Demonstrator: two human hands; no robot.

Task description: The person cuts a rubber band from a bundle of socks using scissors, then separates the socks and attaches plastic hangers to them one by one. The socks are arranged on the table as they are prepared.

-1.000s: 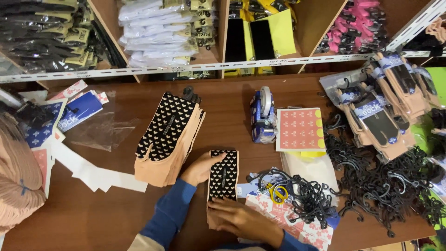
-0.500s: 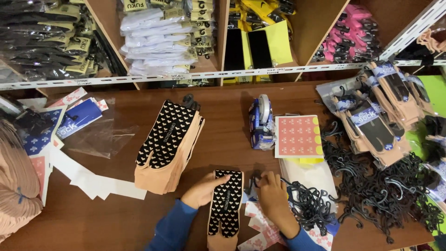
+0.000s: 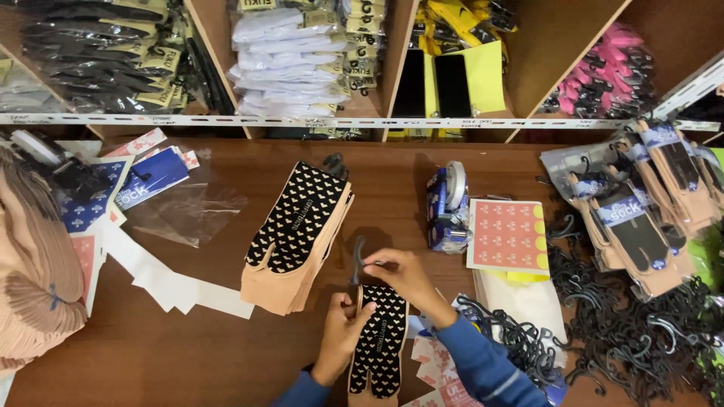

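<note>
Wooden table (image 3: 188, 354) | sock (image 3: 379, 339) top pinched under both hands' fingers (image 3: 360, 310)

A black sock (image 3: 379, 339) patterned with pale hearts lies flat, lengthwise, near the table's front edge. A small dark plastic hanger (image 3: 357, 260) stands at its far end.

The brown wooden surface (image 3: 226, 354) carries a stack of beige heart-patterned socks (image 3: 298, 237), a blue tape dispenser (image 3: 446, 207), a pink sticker sheet (image 3: 507, 235) and loose black plastic hangers (image 3: 641, 339).
</note>
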